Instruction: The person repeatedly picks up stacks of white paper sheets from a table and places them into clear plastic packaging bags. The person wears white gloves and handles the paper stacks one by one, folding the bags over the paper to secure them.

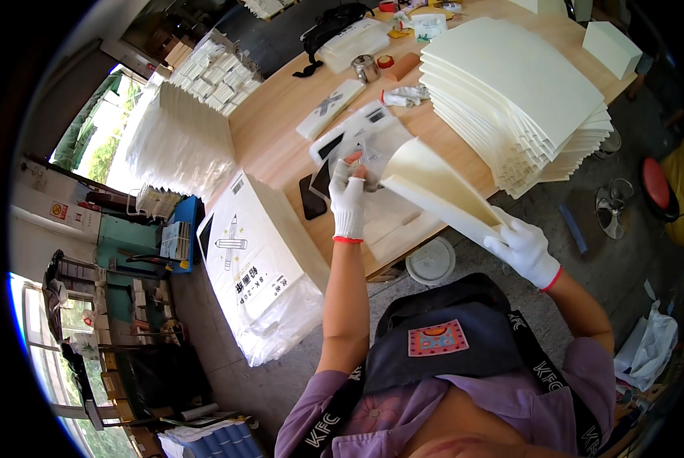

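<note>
My right hand (527, 248), in a white glove with a red cuff, grips the near end of a curled sheaf of cream paper (441, 195). The far end of this sheaf lies over the clear plastic bags (392, 217) on the table. My left hand (347, 200), gloved with bare fingertips, pinches at the top plastic bag beside the paper's far end; the exact grip is partly hidden. Under the bags and left of them lie a dark phone (311, 198) and another dark flat piece.
A tall fanned stack of cream paper (510, 84) stands at the right. Packed paper in printed plastic bags (258, 259) overhangs the table's left edge. Farther back are a metal pot (366, 69), spare gloves (406, 95) and a white box (330, 108). A white bucket (431, 261) stands below the near edge.
</note>
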Tool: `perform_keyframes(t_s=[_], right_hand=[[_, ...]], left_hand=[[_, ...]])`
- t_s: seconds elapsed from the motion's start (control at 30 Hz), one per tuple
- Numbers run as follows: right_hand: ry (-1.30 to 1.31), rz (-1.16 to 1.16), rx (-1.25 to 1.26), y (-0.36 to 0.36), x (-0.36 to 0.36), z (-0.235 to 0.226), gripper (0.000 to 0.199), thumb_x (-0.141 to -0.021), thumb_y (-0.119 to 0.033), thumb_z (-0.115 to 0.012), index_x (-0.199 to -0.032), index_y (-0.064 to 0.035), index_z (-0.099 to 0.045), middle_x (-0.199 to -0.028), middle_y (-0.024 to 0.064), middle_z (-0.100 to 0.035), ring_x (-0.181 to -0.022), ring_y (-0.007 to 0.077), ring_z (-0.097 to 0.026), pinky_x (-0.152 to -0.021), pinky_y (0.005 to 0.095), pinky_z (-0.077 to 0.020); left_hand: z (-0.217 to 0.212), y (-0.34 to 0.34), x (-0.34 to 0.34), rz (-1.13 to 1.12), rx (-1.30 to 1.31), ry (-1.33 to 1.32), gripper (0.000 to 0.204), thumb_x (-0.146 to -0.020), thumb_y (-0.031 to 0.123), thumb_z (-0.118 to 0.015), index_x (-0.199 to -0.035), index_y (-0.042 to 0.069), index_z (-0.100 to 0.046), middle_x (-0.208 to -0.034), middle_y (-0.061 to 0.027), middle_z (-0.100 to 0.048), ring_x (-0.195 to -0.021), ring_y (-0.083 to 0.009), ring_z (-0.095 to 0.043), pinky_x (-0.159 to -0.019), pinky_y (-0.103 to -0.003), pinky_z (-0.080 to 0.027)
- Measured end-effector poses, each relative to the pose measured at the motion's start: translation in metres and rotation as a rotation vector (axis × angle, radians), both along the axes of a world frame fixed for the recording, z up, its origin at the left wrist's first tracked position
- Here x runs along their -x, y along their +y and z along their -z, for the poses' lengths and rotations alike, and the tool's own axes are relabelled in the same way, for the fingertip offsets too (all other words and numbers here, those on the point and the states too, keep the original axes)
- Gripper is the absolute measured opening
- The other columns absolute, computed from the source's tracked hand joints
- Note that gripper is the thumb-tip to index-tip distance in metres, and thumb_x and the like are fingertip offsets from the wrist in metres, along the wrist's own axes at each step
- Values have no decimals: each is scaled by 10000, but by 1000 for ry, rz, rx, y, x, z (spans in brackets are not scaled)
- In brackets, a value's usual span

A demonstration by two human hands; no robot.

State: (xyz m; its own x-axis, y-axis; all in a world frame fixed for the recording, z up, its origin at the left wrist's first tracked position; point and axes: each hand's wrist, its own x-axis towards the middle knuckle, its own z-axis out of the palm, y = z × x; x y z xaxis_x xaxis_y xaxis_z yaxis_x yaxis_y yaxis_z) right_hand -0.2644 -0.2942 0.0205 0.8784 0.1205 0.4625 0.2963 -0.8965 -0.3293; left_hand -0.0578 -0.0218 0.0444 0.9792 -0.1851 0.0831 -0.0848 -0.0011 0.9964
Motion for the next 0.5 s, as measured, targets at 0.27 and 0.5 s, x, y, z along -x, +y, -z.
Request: perform_keyframes(t_s=[0.27, 0.5], right_hand=[[529, -34, 200, 15, -43, -5, 211, -849, -270, -619, -910, -68, -615, -951, 107, -642, -784, 206, -647, -648, 351, -526], [766, -183, -1483, 29, -100, 46, 236, -902, -221, -539, -957, -35, -673, -849, 112, -677, -808, 174, -653, -695, 347, -499]], left_hand=[[-15, -29, 91, 334, -505, -402, 312, -877, 45, -541, -1187, 35, -579, -900, -63, -682, -634, -118, -569, -599, -268, -473], [54, -10, 136, 420, -354, -879, 398, -681, 60, -598, -1073, 91, -661, -729, -87, -594, -646, -267, -614, -577, -394, -484]])
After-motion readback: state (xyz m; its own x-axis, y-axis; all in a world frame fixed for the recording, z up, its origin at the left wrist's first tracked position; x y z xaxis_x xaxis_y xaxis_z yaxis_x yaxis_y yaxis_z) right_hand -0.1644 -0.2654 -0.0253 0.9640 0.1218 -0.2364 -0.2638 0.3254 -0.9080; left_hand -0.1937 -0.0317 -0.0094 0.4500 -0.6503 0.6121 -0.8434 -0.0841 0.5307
